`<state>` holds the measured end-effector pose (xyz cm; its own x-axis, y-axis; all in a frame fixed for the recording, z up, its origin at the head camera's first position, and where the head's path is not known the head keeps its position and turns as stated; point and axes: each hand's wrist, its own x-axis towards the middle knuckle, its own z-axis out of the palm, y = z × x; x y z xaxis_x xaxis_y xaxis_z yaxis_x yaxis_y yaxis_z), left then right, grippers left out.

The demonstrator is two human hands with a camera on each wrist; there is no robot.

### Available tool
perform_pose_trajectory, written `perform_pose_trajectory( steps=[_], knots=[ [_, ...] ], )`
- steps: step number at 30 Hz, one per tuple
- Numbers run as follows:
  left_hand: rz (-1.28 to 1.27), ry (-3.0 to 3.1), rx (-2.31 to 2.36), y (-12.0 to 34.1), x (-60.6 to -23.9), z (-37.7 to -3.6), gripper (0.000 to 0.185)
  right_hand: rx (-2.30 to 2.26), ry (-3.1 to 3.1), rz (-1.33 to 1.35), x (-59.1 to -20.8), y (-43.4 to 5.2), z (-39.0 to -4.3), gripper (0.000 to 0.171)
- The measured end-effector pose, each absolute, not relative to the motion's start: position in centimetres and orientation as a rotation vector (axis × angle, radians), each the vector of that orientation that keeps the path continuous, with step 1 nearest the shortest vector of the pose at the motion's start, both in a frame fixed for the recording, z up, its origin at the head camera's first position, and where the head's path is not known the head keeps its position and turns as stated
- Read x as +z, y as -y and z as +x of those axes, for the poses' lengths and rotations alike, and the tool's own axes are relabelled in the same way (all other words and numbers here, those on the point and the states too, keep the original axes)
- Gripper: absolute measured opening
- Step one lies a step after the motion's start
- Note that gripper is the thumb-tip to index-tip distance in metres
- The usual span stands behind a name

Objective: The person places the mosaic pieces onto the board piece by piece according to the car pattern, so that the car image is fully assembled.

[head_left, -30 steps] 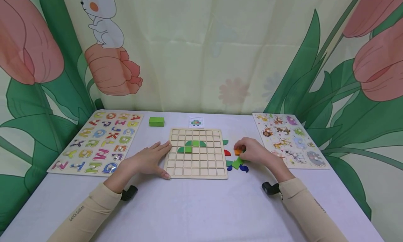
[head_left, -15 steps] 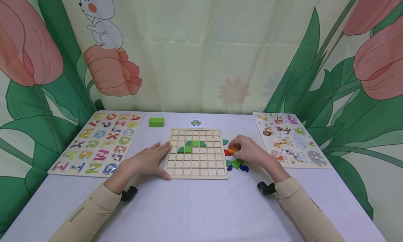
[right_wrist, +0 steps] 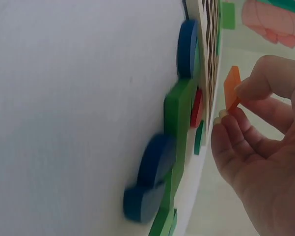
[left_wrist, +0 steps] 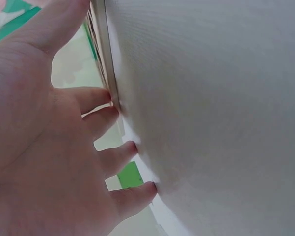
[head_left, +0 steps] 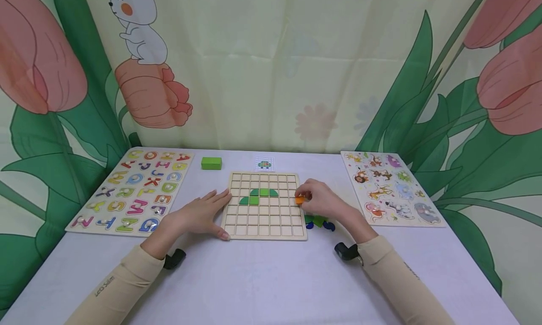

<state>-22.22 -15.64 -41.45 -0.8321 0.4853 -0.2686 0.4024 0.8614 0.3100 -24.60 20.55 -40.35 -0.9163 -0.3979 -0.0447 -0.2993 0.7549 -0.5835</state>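
Observation:
A wooden grid board [head_left: 259, 230] lies in the middle of the table, with green squares [head_left: 254, 201] and dark green rounded pieces [head_left: 244, 201] set in its upper cells. Along the board's left edge rests my left hand [head_left: 196, 216], fingers spread and fingertips at the rim, as the left wrist view also shows. My right hand [head_left: 323, 202] pinches a flat orange block [right_wrist: 231, 87] between thumb and fingers. In the head view that block overlaps the board's right edge. Beside the board, partly hidden by this hand, lie blue rounded pieces [right_wrist: 187, 48], green blocks [right_wrist: 179, 105] and a red piece [right_wrist: 197, 108].
Behind the board lie a small pattern card [head_left: 264, 164] and a green box-shaped block [head_left: 211, 163]. An alphabet puzzle board [head_left: 144, 200] lies on the left, an animal puzzle board [head_left: 391, 186] on the right. A printed curtain [head_left: 254, 80] hangs beyond the table.
My right hand has moved left with the orange block, from the loose pieces to the board's right edge. The left hand has stayed at the board's left side.

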Motion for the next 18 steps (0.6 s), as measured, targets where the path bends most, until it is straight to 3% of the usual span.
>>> perform_pose_trajectory(
  steps=[18],
  knots=[
    [0.679,-2.7,0.356,15.7,-41.5,-22.2,0.123,-0.884,-2.742,-0.703,-40.7,-15.2,-24.8,0.033]
  ],
)
